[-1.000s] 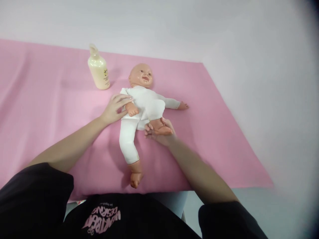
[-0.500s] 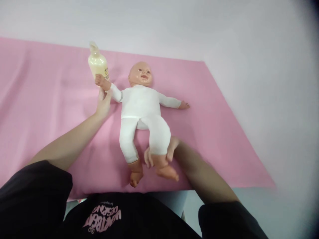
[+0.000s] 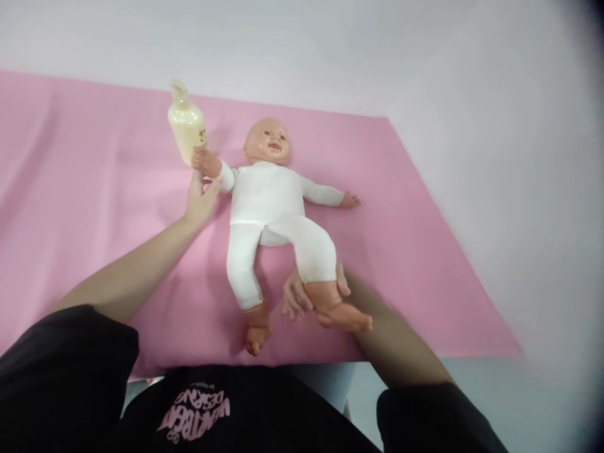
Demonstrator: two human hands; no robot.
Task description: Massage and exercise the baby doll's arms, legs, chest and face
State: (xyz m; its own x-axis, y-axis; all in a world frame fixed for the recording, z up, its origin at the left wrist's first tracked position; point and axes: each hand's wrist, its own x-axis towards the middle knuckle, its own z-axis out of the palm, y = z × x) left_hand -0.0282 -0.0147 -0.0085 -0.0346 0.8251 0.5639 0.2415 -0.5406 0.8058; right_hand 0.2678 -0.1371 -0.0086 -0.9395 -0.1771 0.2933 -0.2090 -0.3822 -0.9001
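Pink sheet (image 3: 425, 264) over table, plain white wall (image 3: 330, 44) behind

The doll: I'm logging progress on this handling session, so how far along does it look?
Done: the doll lies face up on the pink cloth, dressed in white. In hand: the left hand holds its arm up by the lotion bottle; the right hand holds its bare lower leg. Left: both limbs remain lifted; the bottle stands untouched.

Doll (image 3: 268, 201) on cloth (image 3: 94, 207); bottle (image 3: 186, 123) behind-left of doll.

white-suited doll (image 3: 268, 201), pink cloth (image 3: 94, 207)
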